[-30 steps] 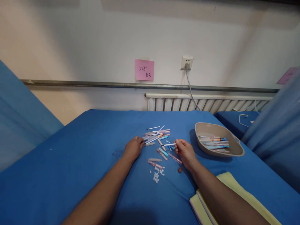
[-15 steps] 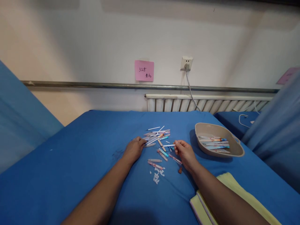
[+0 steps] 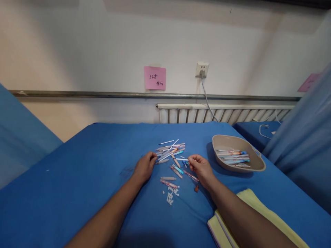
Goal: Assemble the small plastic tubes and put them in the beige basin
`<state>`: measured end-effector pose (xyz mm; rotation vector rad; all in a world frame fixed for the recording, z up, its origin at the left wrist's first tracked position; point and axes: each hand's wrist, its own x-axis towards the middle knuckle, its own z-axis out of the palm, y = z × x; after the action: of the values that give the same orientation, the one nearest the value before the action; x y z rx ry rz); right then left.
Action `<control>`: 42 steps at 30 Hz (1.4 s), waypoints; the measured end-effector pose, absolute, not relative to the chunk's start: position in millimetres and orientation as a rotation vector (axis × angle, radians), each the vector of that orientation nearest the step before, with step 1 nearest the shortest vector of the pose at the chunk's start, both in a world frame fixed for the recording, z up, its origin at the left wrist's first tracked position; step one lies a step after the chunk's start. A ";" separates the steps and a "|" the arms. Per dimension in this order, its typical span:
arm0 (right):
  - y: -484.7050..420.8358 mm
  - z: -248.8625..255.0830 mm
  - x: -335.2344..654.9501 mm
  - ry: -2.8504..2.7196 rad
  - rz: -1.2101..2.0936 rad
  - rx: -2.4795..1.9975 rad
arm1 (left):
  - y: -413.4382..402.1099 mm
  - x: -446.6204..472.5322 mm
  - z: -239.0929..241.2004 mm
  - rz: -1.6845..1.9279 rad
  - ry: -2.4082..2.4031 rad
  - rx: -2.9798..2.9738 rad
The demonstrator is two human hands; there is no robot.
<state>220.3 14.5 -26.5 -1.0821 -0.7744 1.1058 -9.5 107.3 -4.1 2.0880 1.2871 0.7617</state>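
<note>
My right hand (image 3: 202, 169) pinches one end of a thin white pen refill (image 3: 181, 159), its dark tip pointing left above the cloth. My left hand (image 3: 144, 166) is closed at the left end of a loose pile of pens and refills (image 3: 169, 151); what its fingertips hold, if anything, is hidden. Between the hands and nearer me lie loose pen barrels, among them a turquoise one (image 3: 178, 168) and a pinkish clear one (image 3: 168, 183). Several small white pieces (image 3: 170, 197) are scattered below them. A small brown piece (image 3: 196, 188) lies under my right wrist.
At right, a beige basin (image 3: 256, 162) holds several pens. A folded yellow cloth (image 3: 254, 203) lies under my right forearm. The blue-covered bed (image 3: 85, 165) meets a wall with a radiator (image 3: 201, 113), a rail and a socket (image 3: 201, 70). Blue curtains (image 3: 20, 131) hang at both sides.
The whole view has shifted slightly, so things sit a little further left. My right hand still pinches the refill, and my left hand stays by the pile.
</note>
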 end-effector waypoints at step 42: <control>7.8 -27.3 204.9 -1.179 0.995 -1.241 | 68.8 20.3 -4.2 0.789 0.941 1.545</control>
<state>204.9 7.8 -27.3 -1.2412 -1.1785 0.9948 20.3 68.8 -4.2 1.5452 0.9410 0.7894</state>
